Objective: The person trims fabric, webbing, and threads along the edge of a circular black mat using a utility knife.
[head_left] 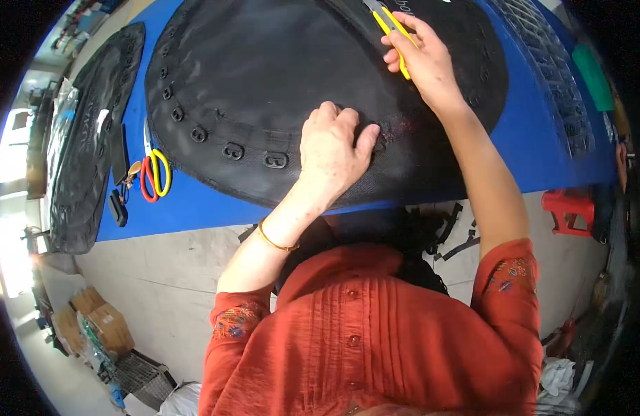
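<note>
A large round black mesh piece lies on the blue table, with black buckle-like loops along its near left edge. My left hand presses on the mesh near its front edge, fingers curled; whether anything is under them is hidden. In my right hand is a yellow utility knife, held above the right part of the mesh with its blade end pointing up and away. A small reddish patch shows on the mesh just right of my left hand.
Scissors with red and yellow handles lie left of the mesh, beside a black strip and small keys. Another black mesh piece is at the far left. A wire rack stands right. A red stool and cardboard boxes are below.
</note>
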`<state>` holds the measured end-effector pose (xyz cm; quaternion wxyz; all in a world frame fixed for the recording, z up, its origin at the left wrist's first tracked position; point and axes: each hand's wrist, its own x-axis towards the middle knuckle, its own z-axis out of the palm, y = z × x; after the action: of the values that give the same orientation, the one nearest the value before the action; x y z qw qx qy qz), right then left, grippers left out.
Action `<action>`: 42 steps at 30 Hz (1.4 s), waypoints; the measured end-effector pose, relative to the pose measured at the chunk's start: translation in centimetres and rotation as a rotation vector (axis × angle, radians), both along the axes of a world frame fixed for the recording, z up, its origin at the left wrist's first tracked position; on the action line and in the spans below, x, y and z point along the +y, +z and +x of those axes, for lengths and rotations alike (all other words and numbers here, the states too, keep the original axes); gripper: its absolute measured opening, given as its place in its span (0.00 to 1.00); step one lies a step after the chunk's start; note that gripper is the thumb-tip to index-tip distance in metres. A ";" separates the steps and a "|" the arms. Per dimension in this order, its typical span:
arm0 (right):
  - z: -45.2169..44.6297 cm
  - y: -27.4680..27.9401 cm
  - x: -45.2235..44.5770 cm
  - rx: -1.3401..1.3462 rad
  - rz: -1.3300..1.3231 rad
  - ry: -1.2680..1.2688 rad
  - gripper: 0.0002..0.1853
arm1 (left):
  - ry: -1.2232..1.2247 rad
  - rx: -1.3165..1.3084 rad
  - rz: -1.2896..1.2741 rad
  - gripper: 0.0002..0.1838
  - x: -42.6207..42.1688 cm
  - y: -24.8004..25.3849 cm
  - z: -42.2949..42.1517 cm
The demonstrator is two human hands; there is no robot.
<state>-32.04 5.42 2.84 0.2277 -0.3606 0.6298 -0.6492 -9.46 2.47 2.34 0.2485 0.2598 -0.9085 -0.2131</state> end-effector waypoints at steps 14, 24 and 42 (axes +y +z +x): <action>10.6 1.9 15.9 0.272 0.320 -0.080 0.18 | -0.087 0.057 0.047 0.06 -0.2 -0.8 0.5; 10.6 0.9 15.3 0.392 0.237 0.002 0.20 | -0.067 0.011 0.047 0.06 -0.1 -0.6 0.4; 9.8 1.5 15.6 0.210 0.305 0.069 0.18 | -0.070 0.016 0.044 0.07 -0.1 -0.9 0.5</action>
<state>-22.19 21.03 4.39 0.2347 -0.4091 0.7286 -0.4968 -8.99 2.35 1.42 0.2424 0.2316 -0.9101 -0.2436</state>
